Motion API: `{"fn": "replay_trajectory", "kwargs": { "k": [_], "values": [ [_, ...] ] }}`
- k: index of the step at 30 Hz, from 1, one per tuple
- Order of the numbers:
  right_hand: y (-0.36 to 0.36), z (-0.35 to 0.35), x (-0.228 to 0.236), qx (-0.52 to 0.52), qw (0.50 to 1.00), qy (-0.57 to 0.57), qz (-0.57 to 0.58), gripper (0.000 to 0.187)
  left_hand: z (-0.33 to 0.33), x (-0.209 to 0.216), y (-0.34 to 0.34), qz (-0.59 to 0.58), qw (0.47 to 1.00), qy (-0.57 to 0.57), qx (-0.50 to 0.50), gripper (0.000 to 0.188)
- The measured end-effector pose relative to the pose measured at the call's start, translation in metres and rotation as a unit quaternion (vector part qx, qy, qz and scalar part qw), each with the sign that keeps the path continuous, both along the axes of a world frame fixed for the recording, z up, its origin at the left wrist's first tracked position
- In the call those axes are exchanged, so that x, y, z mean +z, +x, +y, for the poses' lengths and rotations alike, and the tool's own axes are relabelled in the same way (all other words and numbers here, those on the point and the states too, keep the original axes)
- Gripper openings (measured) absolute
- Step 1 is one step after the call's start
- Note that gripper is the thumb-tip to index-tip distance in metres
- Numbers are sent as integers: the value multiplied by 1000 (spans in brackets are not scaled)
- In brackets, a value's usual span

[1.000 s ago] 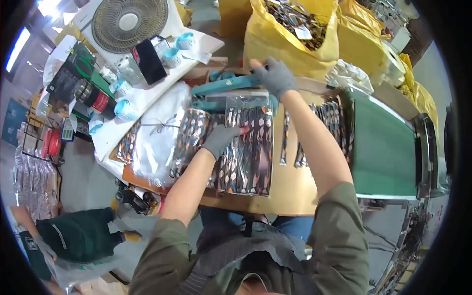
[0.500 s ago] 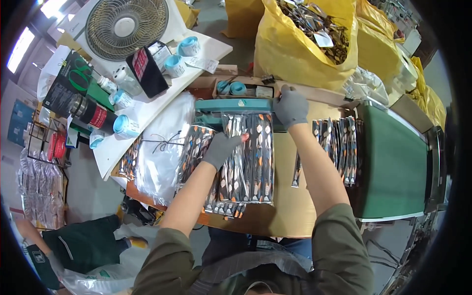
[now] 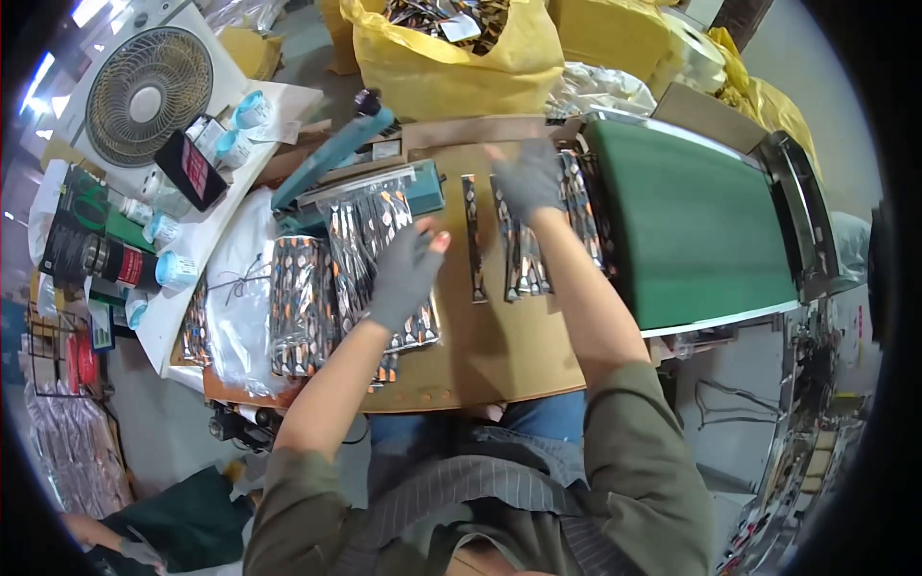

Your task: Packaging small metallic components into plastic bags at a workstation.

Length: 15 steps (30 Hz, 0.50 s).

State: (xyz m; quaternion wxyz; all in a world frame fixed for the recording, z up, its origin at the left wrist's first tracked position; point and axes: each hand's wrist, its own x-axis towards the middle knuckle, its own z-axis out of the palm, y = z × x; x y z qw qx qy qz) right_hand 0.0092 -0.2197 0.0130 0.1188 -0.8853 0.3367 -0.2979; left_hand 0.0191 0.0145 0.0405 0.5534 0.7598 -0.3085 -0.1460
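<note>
Yellow sack [image 3: 461, 75], open, heaped with slim packets [image 3: 451, 24]. Clear bag [image 3: 373, 206], packet-filled, on the table [image 3: 471, 360], top end at the teal sealer [image 3: 331, 161], arm raised. Left hand [image 3: 401, 283]: fingertips apart, over the bag, hiding part. Right hand [image 3: 530, 180]: blurred, over loose packets; grip, I cannot tell. Green belt [image 3: 701, 221], right; fan [image 3: 146, 96], phone [image 3: 190, 171], left.
</note>
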Motion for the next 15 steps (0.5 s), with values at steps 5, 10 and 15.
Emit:
{"fn": "replay_trajectory", "kwargs": {
  "k": [5,10,15],
  "values": [
    [-99,-42,2,-97,928,309,184,95,-100,-56,-10,10,988,138,71,74],
    [-114,-47,-22,-158,924,338,82,102,-142,-54,-29,142,979,119,81,75],
    [-112,-9,-32,147,717,678,-70,57,-126,-50,-31,454,890,-29,35,70]
  ]
}}
